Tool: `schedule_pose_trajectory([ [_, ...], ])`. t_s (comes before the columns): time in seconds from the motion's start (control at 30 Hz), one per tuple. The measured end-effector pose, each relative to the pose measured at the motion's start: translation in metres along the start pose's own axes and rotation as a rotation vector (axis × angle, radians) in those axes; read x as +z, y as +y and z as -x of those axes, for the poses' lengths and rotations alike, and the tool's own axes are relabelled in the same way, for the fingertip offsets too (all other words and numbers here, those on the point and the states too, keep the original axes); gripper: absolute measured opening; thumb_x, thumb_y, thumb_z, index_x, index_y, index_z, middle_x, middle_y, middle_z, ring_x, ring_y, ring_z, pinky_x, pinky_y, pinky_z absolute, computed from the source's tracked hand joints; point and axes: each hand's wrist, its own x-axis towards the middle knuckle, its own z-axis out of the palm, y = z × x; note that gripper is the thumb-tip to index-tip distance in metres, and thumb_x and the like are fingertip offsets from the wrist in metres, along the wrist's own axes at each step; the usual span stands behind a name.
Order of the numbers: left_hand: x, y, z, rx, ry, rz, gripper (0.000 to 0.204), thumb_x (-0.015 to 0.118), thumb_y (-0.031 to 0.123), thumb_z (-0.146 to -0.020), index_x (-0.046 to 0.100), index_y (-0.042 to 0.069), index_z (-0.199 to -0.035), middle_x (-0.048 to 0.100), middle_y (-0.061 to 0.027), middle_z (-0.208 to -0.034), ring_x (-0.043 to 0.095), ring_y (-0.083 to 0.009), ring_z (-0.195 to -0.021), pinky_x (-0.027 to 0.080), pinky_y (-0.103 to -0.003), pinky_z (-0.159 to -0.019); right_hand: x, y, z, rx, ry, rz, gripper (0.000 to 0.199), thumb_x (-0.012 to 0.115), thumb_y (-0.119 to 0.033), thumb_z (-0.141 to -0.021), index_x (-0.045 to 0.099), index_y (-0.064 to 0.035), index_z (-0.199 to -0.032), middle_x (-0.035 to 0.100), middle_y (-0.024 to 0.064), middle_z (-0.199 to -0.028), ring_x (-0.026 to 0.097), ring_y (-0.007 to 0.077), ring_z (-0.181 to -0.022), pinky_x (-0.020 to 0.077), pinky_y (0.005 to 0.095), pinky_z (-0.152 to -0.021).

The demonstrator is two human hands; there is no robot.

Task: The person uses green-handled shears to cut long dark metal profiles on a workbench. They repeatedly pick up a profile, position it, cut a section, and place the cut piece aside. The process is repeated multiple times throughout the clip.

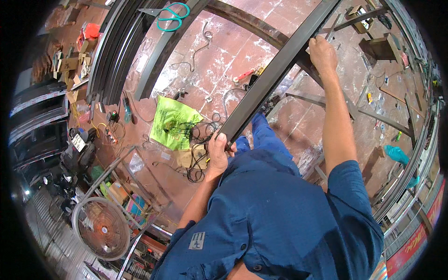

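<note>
Left hand (pixel 218 151) is clamped on the near end of a long dark grey bar (pixel 280 72), thumb laid along its upper face, right at the centre of the frame. Up at the upper right, the right hand (pixel 323 53) is curled closed against the bar's right edge, and I can't tell what, if anything, those fingers pinch. That bar slants from the top edge down toward the dark blue shirt (pixel 284 210), so it's 2 hands at 1 length of metal. Below it all, a reddish tiled floor (pixel 228 46), smeared with white. Left of centre, a yellow-green sheet (pixel 165 121) lies beside tangled black cables (pixel 198 172). Upper left, teal-handled scissors (pixel 176 18) rest on a curved grey profile (pixel 161 63), and a round fan (pixel 103 228) faces us at lower left. Now the markings: a grey patch (pixel 197 241) with a dark emblem on the shirt, a small white plate (pixel 78 143) with dark characters at left, and a red banner (pixel 413 247) with yellowish lettering, lower right.
</note>
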Motion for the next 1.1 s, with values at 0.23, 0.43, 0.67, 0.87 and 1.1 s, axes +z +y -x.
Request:
schedule_pose_trajectory([
  [0.23,-0.138,-0.029,0.035,0.113,-0.303,-1.190,0.032,0.071,0.035,-0.094,0.067,0.003,-0.094,0.065,-0.0171,-0.084,0.065,-0.0388,-0.082,0.051,-0.047,-0.074,0.017,0.008,0.003,-0.024,0.090,-0.106,0.042,0.049,-0.040,-0.097,0.071,-0.0052,-0.106,0.070,0.0290,-0.113,0.066,0.0499,-0.107,0.0504,0.0580,-0.094],
  [0.43,-0.405,-0.049,0.187,0.007,0.379,-1.548,0.010,0.070,0.014,-0.085,0.071,0.008,-0.093,0.072,-0.0165,-0.088,0.070,-0.0395,-0.086,0.055,-0.049,-0.077,0.034,0.014,0.002,-0.032,0.198,-0.100,0.041,0.048,-0.040,-0.098,0.070,-0.0054,-0.103,0.072,0.0259,-0.108,0.067,0.0503,-0.101,0.0505,0.0590,-0.090],
  [0.67,-0.296,-0.084,0.143,-0.186,0.224,-1.597,0.049,0.084,0.043,-0.079,0.072,0.012,-0.116,0.074,-0.0162,-0.112,0.070,-0.0358,-0.105,0.056,-0.046,-0.086,0.029,0.009,0.008,-0.035,0.226,-0.162,0.042,0.048,-0.040,-0.097,0.070,-0.0050,-0.103,0.070,0.0279,-0.109,0.066,0.0507,-0.101,0.0500,0.0578,-0.091],
  [0.87,-0.080,-0.024,0.034,0.355,-0.007,-0.409,0.073,0.073,0.053,-0.093,0.060,-0.006,-0.133,0.066,-0.0190,-0.128,0.062,-0.0265,-0.122,0.047,-0.037,-0.105,0.038,0.025,-0.003,-0.133,0.218,-0.120,0.043,0.047,-0.039,-0.097,0.070,-0.0043,-0.103,0.070,0.0287,-0.110,0.066,0.0510,-0.102,0.0502,0.0568,-0.092],
  [1.1,-0.036,0.016,0.002,0.077,-0.224,-0.085,0.054,0.059,0.048,-0.105,0.057,-0.003,-0.123,0.064,-0.0066,-0.099,0.066,-0.0155,-0.099,0.053,-0.031,-0.088,0.024,0.012,0.006,-0.101,0.189,-0.040,0.044,0.048,-0.041,-0.096,0.071,-0.0056,-0.107,0.070,0.0295,-0.112,0.066,0.0511,-0.106,0.0501,0.0578,-0.095],
])
